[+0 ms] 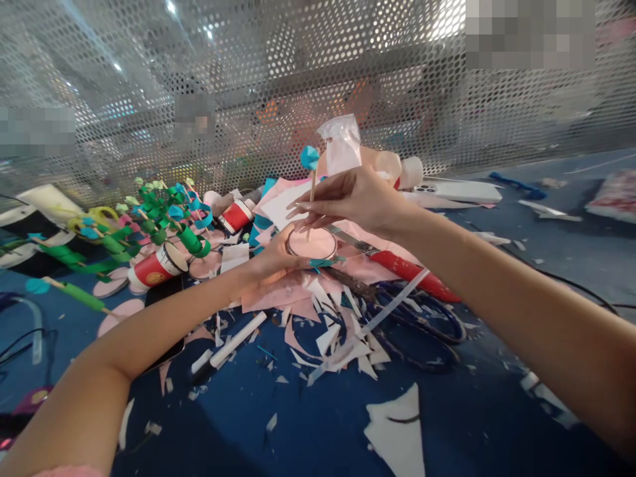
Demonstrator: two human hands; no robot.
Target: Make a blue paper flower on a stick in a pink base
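Stick with blue top pinched in right hand, frame centre. Left hand grips pink disc just beneath.

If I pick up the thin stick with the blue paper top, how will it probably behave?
The stick, pinched in the right hand, looks very thin: probably light and likely to snap if bent. Its blue paper top seems soft and would probably crush under a firm grip. Laid down, that wider top may stop it from rolling.
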